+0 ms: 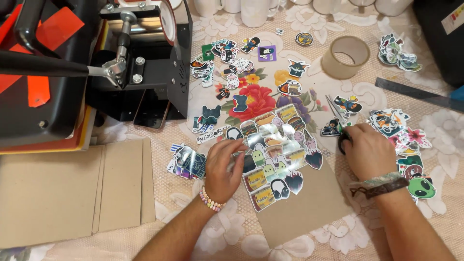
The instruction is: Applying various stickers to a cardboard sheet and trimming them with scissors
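Note:
A glossy sheet of cartoon stickers (276, 154) lies on a brown cardboard piece (304, 208) in the middle of the flowered tablecloth. My left hand (223, 166) rests on the sheet's left edge, fingers spread and pressing it down. My right hand (368, 151) is closed around the dark handle of a pair of scissors (335, 110), whose blades point away toward the top. Loose cut-out stickers (401, 140) lie just right of that hand.
A black heat press machine (72, 72) fills the upper left. Cardboard sheets (72, 193) lie at the lower left. A tape roll (345, 56), white mugs (254, 10), a dark ruler (418, 94) and several scattered stickers (227, 53) sit beyond.

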